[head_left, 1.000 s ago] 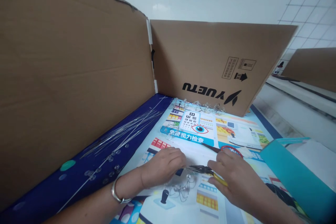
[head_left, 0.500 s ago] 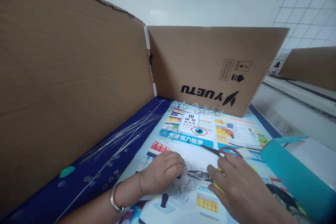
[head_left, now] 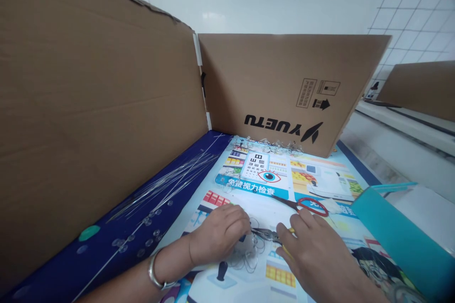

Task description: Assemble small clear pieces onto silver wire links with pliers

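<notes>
- Thin wire loops [head_left: 249, 262] w/ small clear bits on them: on the printed sheet [head_left: 280, 215], just under & between the two hands.
- Handling (my guess): v. light, springy, prob. holds a bend; clear bits look smooth, so likely slippery & maybe brittle. Best hold: bare wire close to the pliers' tips, not the clear bits; loose loops could snag.
- L hand [head_left: 222, 232]: fingers curled & pressed together, apparently pinching the wire nr the plier tips; exact pinch pt hidden behind knuckles.
- R hand [head_left: 309, 246]: wrapped round the yellow handles of the pliers [head_left: 265, 234], which point at L fingertips. Plier jaws look nearly together; can't tell if they're clamped on wire.
- Scissors [head_left: 289, 203], red handles: on the sheet just beyond R hand.
- Farther off: row of clear pieces [head_left: 266, 144] along the foot of the back cardboard panel [head_left: 284, 75].
- L side: bundle of long thin strands [head_left: 167, 182], scattered clear discs [head_left: 122, 248] & a green piece [head_left: 89, 233] on dk blue surface [head_left: 71, 272], alongside L cardboard panel [head_left: 106, 104].
- R side: teal folder [head_left: 394, 236], nr R forearm.
</notes>
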